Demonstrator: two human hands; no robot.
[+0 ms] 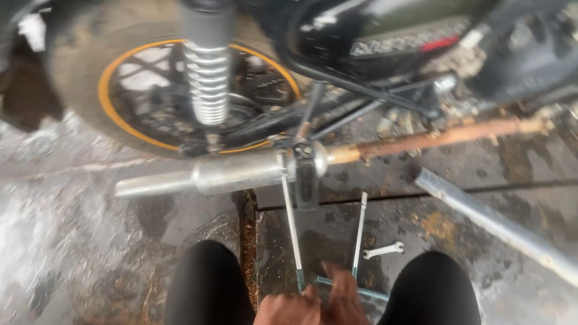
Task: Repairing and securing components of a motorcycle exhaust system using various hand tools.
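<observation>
Head view, blurred by motion. Floor (78,241) is wet grey concrete, stained with dark patches and rust-brown marks; a rusty seam (248,241) runs up the lower centre of the frame and meets a dark horizontal joint at mid-height. Motorcycle fills the upper frame: rear wheel (138,90) with orange-striped rim at upper left, chrome coil shock absorber (208,78) standing in front of it, silver exhaust silencer (223,174) lying across the middle, its rusty brown pipe (439,137) running to the upper right. A separate grey metal bar (500,225) lies diagonally at the right edge. At bottom centre, between the two black-clad knees, both hands sit close together: left hand (289,308) is fisted around the lower end of a long T-handle wrench (291,222), whose shaft rises to the exhaust clamp area at frame centre. Right hand (344,298) rests just beside it, fingers curled over the teal handle of a second T-handle wrench (359,232) lying on the floor; whether it actually clasps it cannot be told. A small open-end spanner (383,250) lies on the floor just right of that shaft.
</observation>
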